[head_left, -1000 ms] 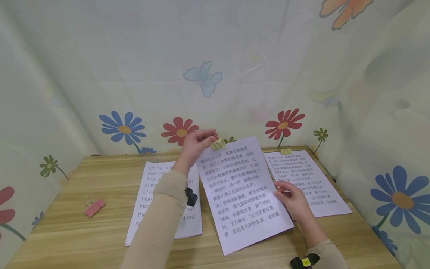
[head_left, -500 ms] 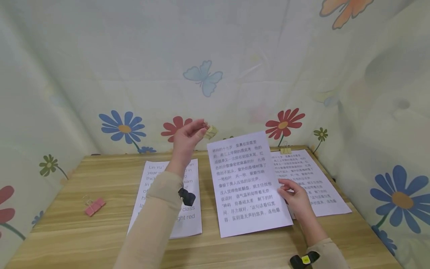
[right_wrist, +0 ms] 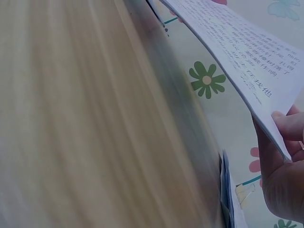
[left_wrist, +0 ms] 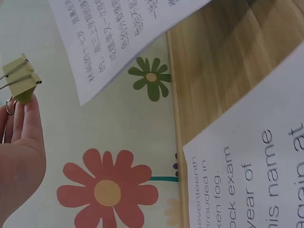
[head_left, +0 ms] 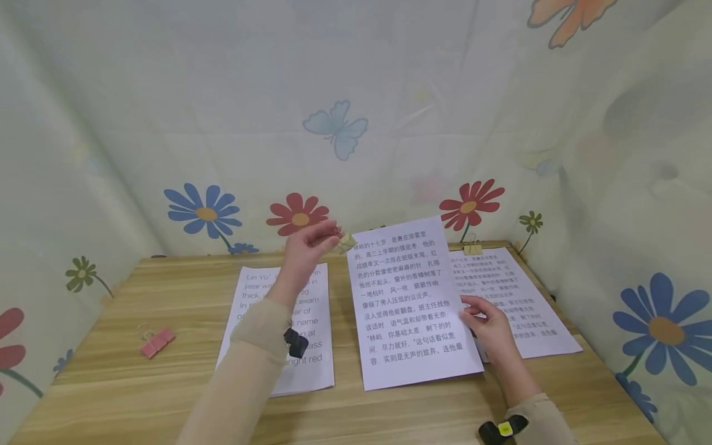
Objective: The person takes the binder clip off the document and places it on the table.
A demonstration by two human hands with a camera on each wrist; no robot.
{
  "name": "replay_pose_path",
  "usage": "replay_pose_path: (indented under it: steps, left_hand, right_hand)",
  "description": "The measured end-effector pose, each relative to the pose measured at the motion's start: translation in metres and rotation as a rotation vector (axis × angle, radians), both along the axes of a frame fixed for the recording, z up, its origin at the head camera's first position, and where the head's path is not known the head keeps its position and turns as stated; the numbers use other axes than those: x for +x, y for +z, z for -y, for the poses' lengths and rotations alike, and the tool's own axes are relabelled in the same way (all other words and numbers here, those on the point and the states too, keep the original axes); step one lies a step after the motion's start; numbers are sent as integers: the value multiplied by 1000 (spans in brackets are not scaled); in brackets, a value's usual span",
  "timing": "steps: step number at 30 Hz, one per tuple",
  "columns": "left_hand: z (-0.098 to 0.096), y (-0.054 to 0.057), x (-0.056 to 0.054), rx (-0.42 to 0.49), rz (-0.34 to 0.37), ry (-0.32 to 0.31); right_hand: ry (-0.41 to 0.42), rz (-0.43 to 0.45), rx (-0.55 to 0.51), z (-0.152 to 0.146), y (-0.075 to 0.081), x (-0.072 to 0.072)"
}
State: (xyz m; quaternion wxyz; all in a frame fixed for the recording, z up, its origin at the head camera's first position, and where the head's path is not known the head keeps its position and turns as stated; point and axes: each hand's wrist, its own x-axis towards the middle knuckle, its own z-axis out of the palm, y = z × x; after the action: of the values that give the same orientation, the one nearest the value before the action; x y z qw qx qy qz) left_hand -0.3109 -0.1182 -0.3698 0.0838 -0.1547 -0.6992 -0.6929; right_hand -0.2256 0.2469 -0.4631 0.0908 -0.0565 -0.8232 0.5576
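Observation:
My left hand (head_left: 307,252) pinches a yellow binder clip (head_left: 347,242) by its wire handles. In the left wrist view the clip (left_wrist: 20,78) is visibly apart from the paper (left_wrist: 99,47). My right hand (head_left: 492,327) pinches the right edge of a stack of paper (head_left: 411,309) with Chinese text, thumb in front. That stack is held raised and tilted, its printed side facing me. The right wrist view shows the thumb (right_wrist: 289,126) on the printed face and the other fingers behind, partly cut off.
English-text sheets (head_left: 306,346) lie on the wooden table (head_left: 111,383) under my left arm. Another Chinese-text stack (head_left: 539,321), with a yellow binder clip (head_left: 473,248) on its top edge, lies at right. A pink binder clip (head_left: 157,343) lies at left. Flowered cloth (head_left: 239,111) hangs behind.
The yellow clip has come off the top of the stack, rose left, then lowered near its upper left corner. The stack has shifted slightly right and turned more upright in my right hand.

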Motion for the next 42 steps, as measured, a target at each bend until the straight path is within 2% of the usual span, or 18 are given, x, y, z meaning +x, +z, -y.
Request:
replay_pose_path:
  steps: [7, 12, 19, 23, 30, 35, 42]
  left_hand:
    - [21, -21, 5, -100, 62, -3]
    - [36, -30, 11, -146, 110, 4]
    - [64, -43, 19, -207, 122, 34]
    - [85, -51, 28, -218, 113, 69]
    - [117, -63, 38, -301, 124, 169]
    - [140, -67, 45, -354, 164, 235]
    - [171, -69, 53, -394, 210, 282]
  right_hand:
    - [2, -12, -5, 2, -3, -1]
    - [3, -6, -23, 3, -5, -2]
    - [4, -21, -47, 5, -7, -5]
    - [12, -22, -49, 5, -7, -6]
    - [-5, 6, -38, 4, -8, -7]
    - [-2, 11, -43, 4, -10, -9]
    - [-12, 25, -35, 2, -10, -8]
